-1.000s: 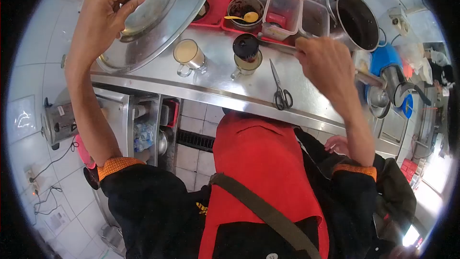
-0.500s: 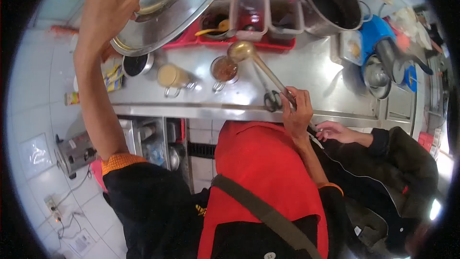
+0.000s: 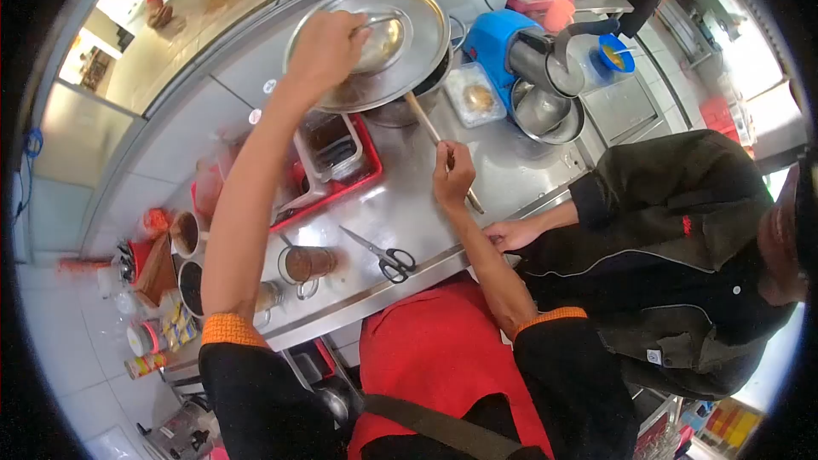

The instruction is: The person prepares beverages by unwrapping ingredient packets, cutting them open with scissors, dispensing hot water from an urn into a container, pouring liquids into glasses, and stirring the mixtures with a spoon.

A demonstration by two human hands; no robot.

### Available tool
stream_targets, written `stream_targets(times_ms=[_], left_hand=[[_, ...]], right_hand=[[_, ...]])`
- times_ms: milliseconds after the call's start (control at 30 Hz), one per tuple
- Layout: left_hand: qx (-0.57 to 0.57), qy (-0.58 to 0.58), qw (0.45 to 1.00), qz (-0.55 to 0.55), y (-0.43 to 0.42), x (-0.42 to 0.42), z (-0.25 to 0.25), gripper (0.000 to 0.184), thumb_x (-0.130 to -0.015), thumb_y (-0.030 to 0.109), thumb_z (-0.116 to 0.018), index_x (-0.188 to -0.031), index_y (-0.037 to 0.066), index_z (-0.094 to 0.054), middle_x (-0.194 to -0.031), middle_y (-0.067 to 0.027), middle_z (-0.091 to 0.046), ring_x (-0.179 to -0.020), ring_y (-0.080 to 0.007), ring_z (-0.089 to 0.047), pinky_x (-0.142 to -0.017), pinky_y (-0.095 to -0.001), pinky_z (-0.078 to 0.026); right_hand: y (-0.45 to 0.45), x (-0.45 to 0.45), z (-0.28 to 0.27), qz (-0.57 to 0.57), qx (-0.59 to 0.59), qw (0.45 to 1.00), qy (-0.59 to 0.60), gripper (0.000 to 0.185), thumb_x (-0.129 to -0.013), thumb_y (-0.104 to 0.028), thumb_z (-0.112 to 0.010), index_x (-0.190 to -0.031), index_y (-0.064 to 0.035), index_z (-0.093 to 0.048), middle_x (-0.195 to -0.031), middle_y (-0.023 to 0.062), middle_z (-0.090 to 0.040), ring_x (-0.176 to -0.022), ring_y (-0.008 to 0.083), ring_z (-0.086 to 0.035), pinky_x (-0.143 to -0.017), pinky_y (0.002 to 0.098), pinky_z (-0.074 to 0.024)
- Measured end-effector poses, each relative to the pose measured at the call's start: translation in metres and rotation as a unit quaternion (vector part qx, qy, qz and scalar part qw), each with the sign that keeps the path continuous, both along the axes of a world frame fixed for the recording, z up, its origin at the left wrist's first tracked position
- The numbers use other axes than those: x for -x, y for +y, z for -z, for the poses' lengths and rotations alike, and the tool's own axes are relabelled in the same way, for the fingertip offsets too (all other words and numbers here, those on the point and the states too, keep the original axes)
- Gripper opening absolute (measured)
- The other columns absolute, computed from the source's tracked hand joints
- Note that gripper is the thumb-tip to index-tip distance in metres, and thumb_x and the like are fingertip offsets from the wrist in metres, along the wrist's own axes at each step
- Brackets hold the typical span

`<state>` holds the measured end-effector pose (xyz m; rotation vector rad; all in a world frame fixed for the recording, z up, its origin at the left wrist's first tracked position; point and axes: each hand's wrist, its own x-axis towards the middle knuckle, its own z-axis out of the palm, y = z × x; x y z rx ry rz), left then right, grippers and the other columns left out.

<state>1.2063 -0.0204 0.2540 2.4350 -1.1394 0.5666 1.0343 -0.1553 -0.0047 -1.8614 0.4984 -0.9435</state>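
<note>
My left hand (image 3: 325, 55) is closed on the handle of a wide metal lid (image 3: 430, 30), held over a steel pot (image 3: 394, 115). The lid covers most of the pot's mouth, with a dark gap at its right side. In my right hand (image 3: 454, 175) is the long handle of a ladle (image 3: 423, 121), which slants up towards the pot. The ladle's bowl is hidden behind the lid. Nearer me on the steel counter (image 3: 375, 221) lie black-handled scissors (image 3: 396, 264). A glass mug of brown drink (image 3: 308, 264) stands left of them.
A red tray (image 3: 375, 166) with plastic tubs sits left of the pot. Right of it are a plastic box (image 3: 475, 95), a blue machine (image 3: 498, 34) and metal bowls (image 3: 550, 119). A person in a dark jacket (image 3: 648, 247) stands close on my right, a hand (image 3: 511, 234) at the counter edge.
My view has turned right. Both hands have shifted towards the pot: the lid is now above it, and the ladle's bowl has gone from over the mug to behind the lid.
</note>
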Motion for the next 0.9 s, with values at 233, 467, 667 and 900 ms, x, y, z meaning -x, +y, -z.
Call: stream_targets(times_ms=[233, 467, 667, 900], left_hand=[[-0.049, 0.045, 0.998, -0.017, -0.054, -0.054, 0.080, 0.021, -0.087, 0.018, -0.061, -0.093, -0.001, -0.068, -0.085, -0.0251, -0.064, -0.080, -0.0443, -0.061, -0.073, -0.0504, -0.049], [-0.059, 0.057, 0.996, -0.021, -0.055, -0.072, 0.112, 0.017, -0.085, 0.015, -0.061, -0.090, 0.000, -0.067, -0.085, -0.0261, -0.064, -0.084, -0.0438, -0.062, -0.077, -0.0512, -0.048], [0.010, 0.048, 0.999, 0.003, -0.060, -0.074, 0.134, 0.020, -0.085, 0.019, -0.063, -0.083, -0.001, -0.065, -0.086, -0.0257, -0.064, -0.085, -0.0445, -0.061, -0.075, -0.0518, -0.049], [-0.035, 0.120, 0.992, -0.007, -0.070, -0.067, 0.134, 0.027, -0.080, 0.023, -0.060, -0.100, 0.008, -0.070, -0.094, -0.0204, -0.068, -0.092, -0.0381, -0.064, -0.083, -0.0489, -0.049]], right_hand=[[-0.005, 0.061, -0.039, -0.059, 0.142, 0.988, -0.014, 0.034, -0.090, -0.010, -0.062, -0.121, 0.0010, -0.055, -0.116, 0.0199, -0.058, -0.105, 0.0350, -0.057, -0.091, 0.0395, -0.0462], [-0.045, 0.198, -0.110, 0.099, 0.170, 0.980, -0.024, 0.090, -0.085, -0.051, -0.066, -0.140, 0.0093, -0.030, -0.139, 0.0227, -0.039, -0.129, 0.0341, -0.039, -0.102, 0.0448, -0.0363], [-0.089, 0.165, -0.083, 0.104, 0.050, 0.993, 0.017, 0.111, -0.074, -0.065, -0.070, -0.147, 0.0040, -0.022, -0.148, 0.0215, -0.032, -0.137, 0.0321, -0.034, -0.111, 0.0474, -0.0284], [-0.148, 0.094, -0.147, -0.779, -0.261, 0.403, 0.404, 0.098, -0.080, -0.059, -0.069, -0.148, -0.0017, -0.028, -0.147, 0.0209, -0.037, -0.137, 0.0317, -0.036, -0.111, 0.0466, -0.0305]])
